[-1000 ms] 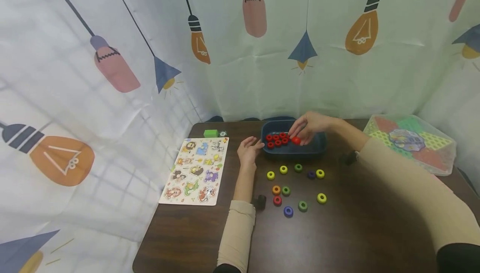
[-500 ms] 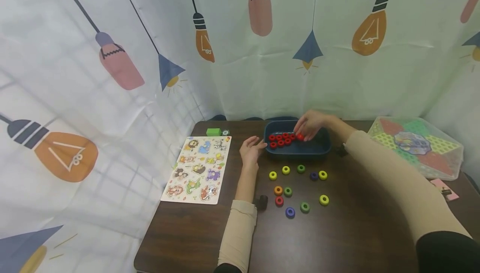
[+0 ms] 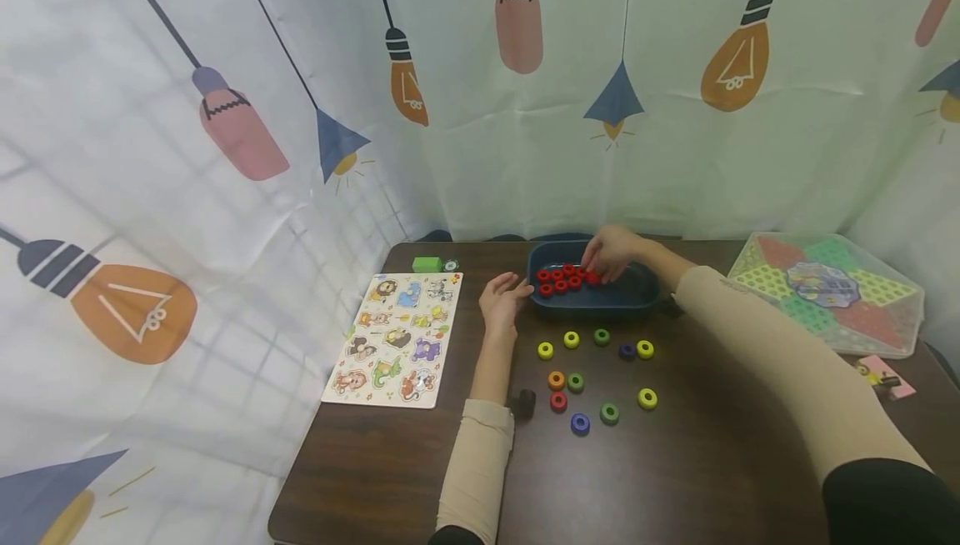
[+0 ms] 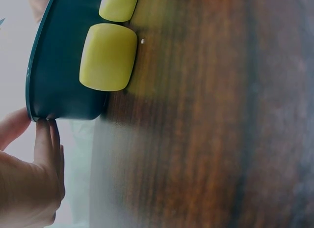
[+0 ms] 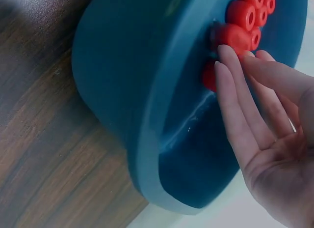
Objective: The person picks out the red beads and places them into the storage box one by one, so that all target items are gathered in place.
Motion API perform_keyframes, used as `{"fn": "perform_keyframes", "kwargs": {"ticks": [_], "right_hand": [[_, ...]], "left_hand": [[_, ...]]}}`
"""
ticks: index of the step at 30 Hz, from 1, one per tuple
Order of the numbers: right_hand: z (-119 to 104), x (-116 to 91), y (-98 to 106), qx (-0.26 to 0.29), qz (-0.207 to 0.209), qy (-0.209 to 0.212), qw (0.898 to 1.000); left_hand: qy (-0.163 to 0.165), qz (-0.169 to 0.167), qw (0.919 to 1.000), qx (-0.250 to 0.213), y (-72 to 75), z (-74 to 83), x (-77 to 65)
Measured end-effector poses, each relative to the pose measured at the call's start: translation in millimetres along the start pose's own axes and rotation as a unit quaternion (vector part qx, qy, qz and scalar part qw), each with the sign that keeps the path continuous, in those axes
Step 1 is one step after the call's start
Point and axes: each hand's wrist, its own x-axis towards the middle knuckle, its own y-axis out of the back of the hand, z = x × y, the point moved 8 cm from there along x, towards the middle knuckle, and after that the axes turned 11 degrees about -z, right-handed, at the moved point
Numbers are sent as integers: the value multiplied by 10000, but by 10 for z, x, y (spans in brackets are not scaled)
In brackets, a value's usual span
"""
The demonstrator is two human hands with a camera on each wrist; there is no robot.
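Note:
In the head view, a dark blue tray at the back of the table holds several red rings grouped at its left. My right hand reaches into the tray from the right. Its thumb and fingertips pinch a red ring beside the others, partly hiding it. Another red piece shows behind those fingers. My left hand is at the tray's left end, with straight fingertips touching the outer wall near the rim, as the left wrist view shows. Two yellow rings appear large there, near the tray.
Loose yellow, green, orange, red, blue and purple rings lie before the tray. An animal puzzle board is at left, with a green block behind it. A clear patterned case and a small pink card are at right.
My right hand has brought a red ring down into the tray and shifted it slightly left against the other red rings. My left hand stays at the tray's end.

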Motion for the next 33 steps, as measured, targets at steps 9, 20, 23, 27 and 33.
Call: {"fn": "perform_keyframes", "kwargs": {"ticks": [9, 20, 23, 27, 33], "right_hand": [[-126, -43, 1, -87, 29, 224, 9997], [-931, -487, -675, -373, -628, 1511, 9858], [-1099, -599, -1031, -757, -965, 1908, 9739], [-1180, -707, -1470, -1357, -1285, 2236, 9566], [-1067, -728, -1931, -1620, -1650, 1991, 9523]], "left_hand": [[12, -29, 10000, -36, -3, -17, 11], [-18, 22, 10000, -30, -21, -18, 17], [-15, 55, 10000, -24, -11, -6, 15], [-13, 18, 10000, -41, -16, -2, 20], [-74, -59, 9999, -68, -23, 10, 6]]}}
